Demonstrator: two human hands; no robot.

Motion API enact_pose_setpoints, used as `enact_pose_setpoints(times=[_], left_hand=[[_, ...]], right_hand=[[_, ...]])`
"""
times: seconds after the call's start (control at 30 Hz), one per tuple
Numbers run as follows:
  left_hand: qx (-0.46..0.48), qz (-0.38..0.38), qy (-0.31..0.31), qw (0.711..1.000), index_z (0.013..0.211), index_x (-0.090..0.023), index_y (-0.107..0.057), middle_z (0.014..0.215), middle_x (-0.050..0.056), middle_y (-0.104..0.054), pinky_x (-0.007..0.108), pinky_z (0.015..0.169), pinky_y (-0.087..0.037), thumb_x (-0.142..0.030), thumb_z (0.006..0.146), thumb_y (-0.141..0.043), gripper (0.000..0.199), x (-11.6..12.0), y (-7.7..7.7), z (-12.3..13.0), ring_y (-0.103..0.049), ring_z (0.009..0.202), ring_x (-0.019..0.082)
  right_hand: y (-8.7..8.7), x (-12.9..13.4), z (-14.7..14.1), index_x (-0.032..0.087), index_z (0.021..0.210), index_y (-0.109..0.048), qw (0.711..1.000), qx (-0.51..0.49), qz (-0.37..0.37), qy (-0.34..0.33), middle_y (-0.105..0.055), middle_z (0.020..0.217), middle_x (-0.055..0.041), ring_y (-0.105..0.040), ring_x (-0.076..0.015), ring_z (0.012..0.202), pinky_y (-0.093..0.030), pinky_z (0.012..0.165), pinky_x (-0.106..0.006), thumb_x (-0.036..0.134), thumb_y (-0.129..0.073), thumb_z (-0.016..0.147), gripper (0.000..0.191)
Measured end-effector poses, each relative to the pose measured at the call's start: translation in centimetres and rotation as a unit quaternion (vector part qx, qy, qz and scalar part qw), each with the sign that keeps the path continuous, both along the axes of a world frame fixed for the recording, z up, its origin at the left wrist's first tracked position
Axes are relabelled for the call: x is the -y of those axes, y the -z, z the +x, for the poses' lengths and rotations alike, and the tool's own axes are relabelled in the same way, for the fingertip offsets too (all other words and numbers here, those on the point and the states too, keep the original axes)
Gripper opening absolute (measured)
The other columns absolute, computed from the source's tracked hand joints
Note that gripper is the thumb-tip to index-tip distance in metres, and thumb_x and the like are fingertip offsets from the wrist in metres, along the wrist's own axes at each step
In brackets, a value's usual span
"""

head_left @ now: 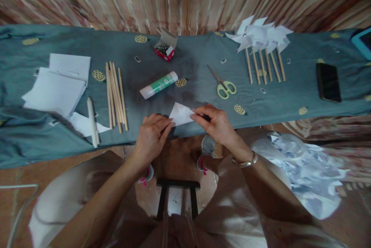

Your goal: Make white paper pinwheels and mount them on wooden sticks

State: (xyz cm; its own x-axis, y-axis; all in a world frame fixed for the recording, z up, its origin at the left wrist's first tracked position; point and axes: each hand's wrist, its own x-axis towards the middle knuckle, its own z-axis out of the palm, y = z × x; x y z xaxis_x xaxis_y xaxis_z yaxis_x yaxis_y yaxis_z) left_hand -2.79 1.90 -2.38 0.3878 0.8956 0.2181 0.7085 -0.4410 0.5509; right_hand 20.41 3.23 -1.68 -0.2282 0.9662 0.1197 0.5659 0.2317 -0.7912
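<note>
A small folded piece of white paper (pixel 183 115) lies between my hands at the near edge of the table. My left hand (pixel 152 135) pinches its left corner between thumb and fingers. On the other side, my right hand (pixel 215 122) grips the right corner the same way; a small dark thing shows by its fingers, too unclear to name. Just beyond the paper lies a green and white glue stick (pixel 159 84). Scissors (pixel 223 84) with pale green handles rest farther right, points away from me.
A red box (pixel 164 51) of small metal pins stands open at the back. Wooden sticks (pixel 115 97) and white paper sheets (pixel 60 89) lie left, beside a white pen-like stick (pixel 92 122). Paper pinwheels (pixel 259 37) and a phone (pixel 328 82) are right. A plastic bag (pixel 310 170) sits below.
</note>
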Motion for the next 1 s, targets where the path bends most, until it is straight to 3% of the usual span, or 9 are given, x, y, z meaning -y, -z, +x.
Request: enact_pose_setpoints(times=[0.23, 0.47, 0.7, 1.0], left_hand=[[-0.006, 0.01, -0.018, 1.0, 0.096, -0.015, -0.071, 0.082, 0.006, -0.072, 0.033, 0.074, -0.045, -0.029, 0.098, -0.051, 0.025, -0.2, 0.0, 0.1, -0.064, 0.078, 0.021], [0.031, -0.007, -0.048, 0.998, 0.129, -0.016, -0.057, 0.081, 0.001, -0.072, 0.031, 0.072, -0.048, -0.029, 0.094, -0.057, 0.037, 0.0, 0.1, 0.1, -0.064, 0.073, 0.019], [-0.024, 0.038, 0.002, 0.999, 0.121, -0.017, -0.065, 0.087, 0.006, -0.07, 0.031, 0.072, -0.043, -0.028, 0.1, -0.046, 0.03, 0.1, 0.0, 0.1, -0.063, 0.079, 0.02], [-0.076, 0.028, -0.002, 0.997, 0.118, -0.015, -0.067, 0.082, 0.006, -0.066, 0.033, 0.071, -0.039, -0.029, 0.102, -0.042, 0.034, 0.1, -0.3, 0.2, -0.059, 0.078, 0.021]], right_hand=[[0.2, -0.4, 0.1, 0.024, 0.089, -0.075, 1.0, -0.021, -0.014, 0.01, -0.07, 0.078, -0.0001, -0.063, -0.0163, 0.073, -0.049, 0.073, -0.03, 0.032, -0.064, 0.089, 0.013], [0.6, -0.8, -0.7, 0.024, 0.084, -0.074, 0.999, -0.012, -0.005, 0.051, -0.069, 0.074, 0.0008, -0.062, -0.0162, 0.072, -0.047, 0.07, -0.029, 0.03, -0.069, 0.085, 0.008], [0.6, -0.9, -0.9, 0.022, 0.092, -0.072, 0.996, -0.029, -0.034, 0.075, -0.07, 0.076, 0.0008, -0.063, -0.0151, 0.07, -0.049, 0.072, -0.029, 0.029, -0.071, 0.082, 0.013], [0.1, -1.0, -1.3, 0.021, 0.09, -0.071, 0.993, -0.026, -0.051, 0.099, -0.071, 0.075, 0.0013, -0.062, -0.0134, 0.068, -0.05, 0.073, -0.028, 0.029, -0.071, 0.079, 0.014]])
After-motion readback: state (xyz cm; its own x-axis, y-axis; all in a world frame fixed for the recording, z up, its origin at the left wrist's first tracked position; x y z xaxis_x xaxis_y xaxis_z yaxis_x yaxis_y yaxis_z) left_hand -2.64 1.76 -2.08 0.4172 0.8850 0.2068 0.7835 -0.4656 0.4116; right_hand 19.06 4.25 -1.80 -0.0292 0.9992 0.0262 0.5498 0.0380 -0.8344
